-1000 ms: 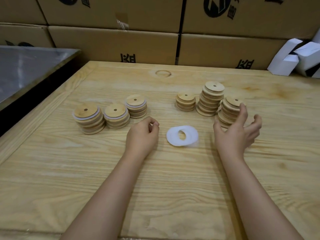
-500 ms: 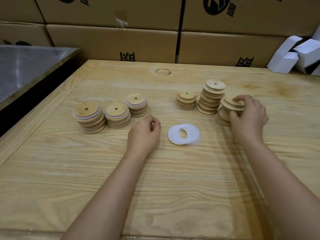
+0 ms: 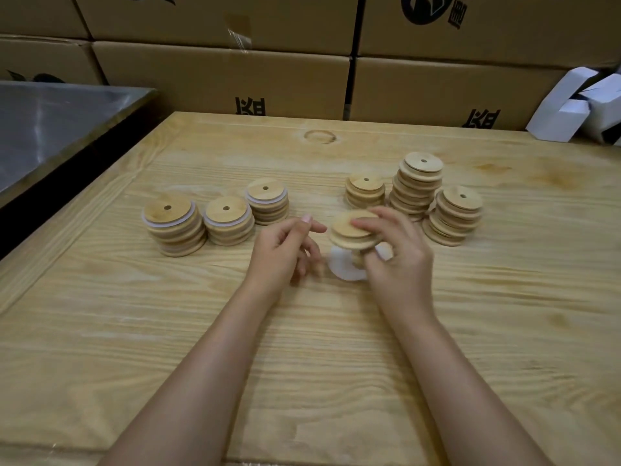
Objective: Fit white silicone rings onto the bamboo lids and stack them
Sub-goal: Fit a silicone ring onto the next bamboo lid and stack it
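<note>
no word or number reads clearly. the boxes (image 3: 218, 75) at the back carry black print: one bold character (image 3: 250, 107) at 11 o'clock, seemingly upside down, its twin (image 3: 480, 119) at 2 o'clock, and at 1 o'clock a round logo (image 3: 425, 8) cut by the top edge, with a smaller mark (image 3: 458, 16) beside it. none can be deciphered.

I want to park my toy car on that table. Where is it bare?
Bare wood: the far strip between the lid stacks and the cardboard boxes, and the near table beside both forearms. Crowded: the middle row, where the right hand holds a lid over the white ring.
</note>
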The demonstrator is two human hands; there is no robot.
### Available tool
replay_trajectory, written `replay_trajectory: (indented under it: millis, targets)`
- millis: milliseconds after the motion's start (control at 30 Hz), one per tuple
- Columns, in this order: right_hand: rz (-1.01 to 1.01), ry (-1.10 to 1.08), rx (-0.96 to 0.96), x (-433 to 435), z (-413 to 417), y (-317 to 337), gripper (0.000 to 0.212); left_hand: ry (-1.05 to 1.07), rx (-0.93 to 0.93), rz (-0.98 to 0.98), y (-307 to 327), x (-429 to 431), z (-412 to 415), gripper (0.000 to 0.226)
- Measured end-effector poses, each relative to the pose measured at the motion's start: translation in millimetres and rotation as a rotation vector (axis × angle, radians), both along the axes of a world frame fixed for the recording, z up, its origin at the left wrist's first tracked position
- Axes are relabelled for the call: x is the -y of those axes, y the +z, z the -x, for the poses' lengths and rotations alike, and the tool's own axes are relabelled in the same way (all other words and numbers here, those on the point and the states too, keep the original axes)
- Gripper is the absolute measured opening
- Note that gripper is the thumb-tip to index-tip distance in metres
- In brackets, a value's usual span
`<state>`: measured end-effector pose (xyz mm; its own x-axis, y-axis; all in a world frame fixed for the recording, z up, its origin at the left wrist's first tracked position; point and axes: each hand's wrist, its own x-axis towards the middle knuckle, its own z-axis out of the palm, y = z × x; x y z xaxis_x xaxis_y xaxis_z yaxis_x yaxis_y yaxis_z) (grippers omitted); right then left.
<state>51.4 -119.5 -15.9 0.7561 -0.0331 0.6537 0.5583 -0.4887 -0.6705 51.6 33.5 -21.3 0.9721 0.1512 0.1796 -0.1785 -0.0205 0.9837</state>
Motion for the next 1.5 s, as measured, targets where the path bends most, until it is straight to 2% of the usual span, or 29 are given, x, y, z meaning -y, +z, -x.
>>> replay_trajectory:
  millis: [133,233,300,400,467,533,600,967,1133,1233,1367,1500]
  targets:
    - [0.141,0.11,0.075,-13.7,1.8,-6.6,0.044,-0.078,0.023,0.027,2.7,0.4,1.2,0.026]
    - [0.258,0.162,0.123,-15.7,2.0,-7.4,0.051,-0.113,-0.022,0.148,4.3,-3.6,0.4,0.019]
    - [0.303,0.124,0.116,-13.8,1.2,-7.7,0.053,-0.109,-0.046,0.212,4.0,-6.4,-0.8,0.015]
    - [0.205,-0.059,-0.036,-10.2,-2.4,-8.6,0.047,-0.07,-0.055,0.248,3.0,-9.3,-2.0,0.008]
    - [0.164,-0.169,-0.223,-5.5,-8.0,-10.3,0.04,-0.049,-0.051,0.258,1.6,-10.1,-3.4,0.004]
    - [0.143,-0.19,-0.388,-0.1,-13.4,-13.2,0.033,-0.041,-0.039,0.228,0.5,-9.0,-4.0,0.003]
    - [0.148,-0.164,-0.43,2.3,-15.2,-15.3,0.026,-0.031,-0.034,0.197,-0.2,-7.0,-4.2,0.004]
    - [0.231,-0.229,-0.288,-1.7,-10.6,-14.1,0.011,0.002,-0.054,0.171,1.5,-2.2,-4.0,0.004]
    - [0.128,-0.208,-0.143,-3.7,-8.7,-9.7,0.013,0.039,-0.024,0.173,0.8,-1.8,-4.4,0.011]
    - [0.078,-0.152,-0.131,-4.2,-8.1,-9.4,0.018,0.065,-0.01,0.186,-0.1,-1.9,-5.4,0.015]
    - [-0.019,-0.089,-0.128,-3.9,-7.9,-9.2,0.007,0.072,-0.006,0.181,-1.0,-1.2,-5.7,0.016]
    - [-0.026,0.02,-0.077,-6.0,-5.7,-9.2,0.005,0.045,0.022,0.167,0.1,-1.2,-4.4,0.02]
